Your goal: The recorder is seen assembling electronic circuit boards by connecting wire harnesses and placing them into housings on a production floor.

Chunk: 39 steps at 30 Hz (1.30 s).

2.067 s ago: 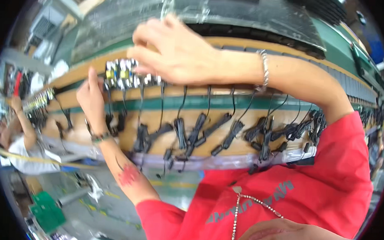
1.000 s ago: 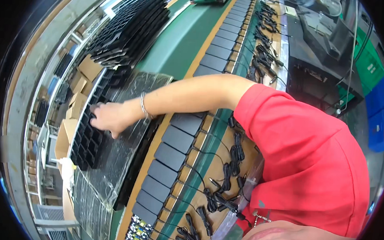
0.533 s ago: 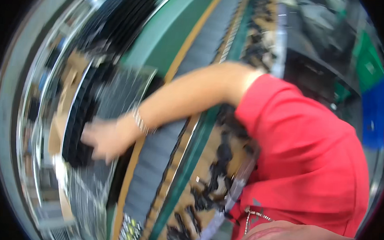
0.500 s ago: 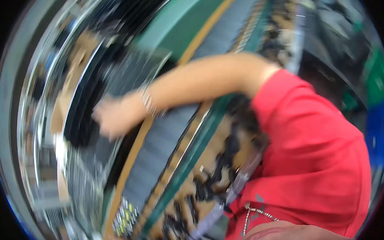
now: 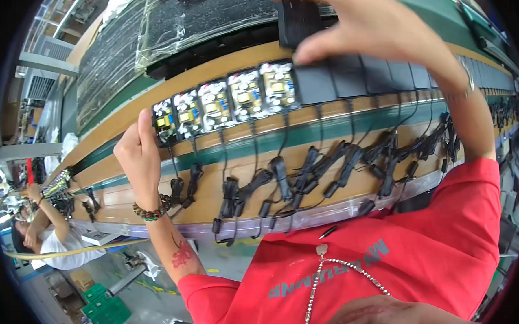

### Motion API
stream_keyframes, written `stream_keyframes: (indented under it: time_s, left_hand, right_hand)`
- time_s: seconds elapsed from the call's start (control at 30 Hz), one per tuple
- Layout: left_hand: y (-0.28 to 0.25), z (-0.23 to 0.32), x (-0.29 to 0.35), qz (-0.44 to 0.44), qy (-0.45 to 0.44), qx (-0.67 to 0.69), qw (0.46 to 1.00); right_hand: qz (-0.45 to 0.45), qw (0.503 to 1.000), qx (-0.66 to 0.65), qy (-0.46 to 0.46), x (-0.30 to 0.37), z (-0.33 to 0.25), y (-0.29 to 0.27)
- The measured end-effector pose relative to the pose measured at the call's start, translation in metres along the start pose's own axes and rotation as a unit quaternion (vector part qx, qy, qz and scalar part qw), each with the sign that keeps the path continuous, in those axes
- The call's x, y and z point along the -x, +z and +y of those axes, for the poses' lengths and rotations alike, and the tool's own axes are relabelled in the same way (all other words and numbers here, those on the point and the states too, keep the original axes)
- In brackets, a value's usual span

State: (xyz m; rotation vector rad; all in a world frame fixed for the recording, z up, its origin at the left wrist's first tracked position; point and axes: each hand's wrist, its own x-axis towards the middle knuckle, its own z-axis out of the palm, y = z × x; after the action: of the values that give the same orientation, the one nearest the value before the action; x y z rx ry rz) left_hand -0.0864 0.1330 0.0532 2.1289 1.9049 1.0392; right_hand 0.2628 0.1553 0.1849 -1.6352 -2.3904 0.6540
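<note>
The right hand [image 5: 381,28] is pinching a flat black rectangular plastic cover [image 5: 303,19] between thumb and fingertips at the top of the view, holding it just above the row of closed black plastic adapter housings [image 5: 367,77] lined up on the tan wooden conveyor ledge [image 5: 307,129]. The left hand [image 5: 139,157] is resting at the far left end of that row, its fingers curled loosely together against the outermost open circuit board with yellow and blue parts [image 5: 164,120]; whether it is actually gripping that board I cannot tell, since the fingertips are hidden behind the hand. Four more uncovered circuit boards [image 5: 239,94] are lying between the two hands, each trailing a bundled black cable with a plug [image 5: 279,174] down the ledge toward the red shirt [image 5: 382,260]. From here the cover is looking lightly held by one edge, so it could be slipping or tilting as it comes down and seating crooked on a board. The left fingers pressing on exposed parts could be nudging a board out of line, and a sleeve or wrist brushing the dangling cables could be dragging neighbouring units off the ledge.
</note>
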Motion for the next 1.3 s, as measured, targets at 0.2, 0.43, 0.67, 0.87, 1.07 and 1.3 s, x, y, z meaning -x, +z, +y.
stream_keyframes:
  time_s: [0.2,0.43,0.67,0.87,1.07,1.3]
  left_hand:
    - [0.025,0.012,-0.015,-0.103,0.058,0.121,0.986]
    - [0.027,0.01,-0.006,-0.083,0.08,0.164,0.98]
    - [0.028,0.009,-0.002,-0.087,0.099,0.155,0.979]
    - [0.03,0.011,-0.005,-0.083,0.113,0.158,0.977]
    - [0.029,0.007,-0.002,-0.085,0.123,0.152,0.977]
    - [0.03,0.006,-0.001,-0.078,0.147,0.147,0.975]
  right_hand:
    - [0.098,0.977,0.109,-0.155,0.039,0.036,0.065]
    - [0.027,0.985,0.139,-0.098,0.046,0.032,0.065]
    - [0.056,0.984,0.129,-0.113,0.046,0.033,0.067]
    - [0.068,0.978,0.147,-0.13,0.04,0.038,0.06]
    - [0.042,0.974,0.17,-0.142,0.038,0.038,0.064]
    - [0.035,0.969,0.19,-0.157,0.031,0.032,0.062]
